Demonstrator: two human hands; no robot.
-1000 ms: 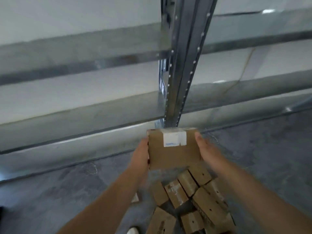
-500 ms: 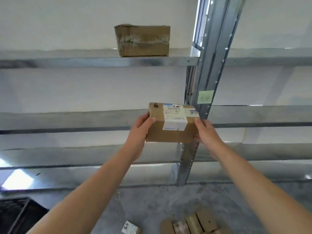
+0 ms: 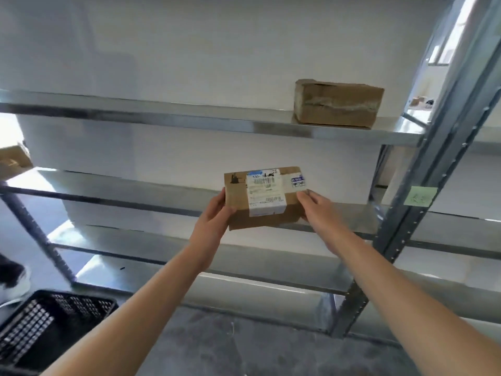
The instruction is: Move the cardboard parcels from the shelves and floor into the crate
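Parcel held between both hands, crate low to the left

Held level in front of the middle shelf (image 3: 130, 189), the labelled parcel (image 3: 267, 198) has its long axis running left to right and its label facing the camera; whether it touches the shelf edge cannot be told. It is clamped from both ends: the left hand (image 3: 214, 215) grips the left end with its thumb on the front face, and the right hand (image 3: 315, 208) pinches the right end. The black crate (image 3: 40, 329) sits on the floor, down and to the left of the hands, well apart from the parcel and on the left arm's side. The carry therefore looks like a swing down and leftward. A second parcel (image 3: 339, 104) rests on the upper shelf (image 3: 162, 118), up to the right.
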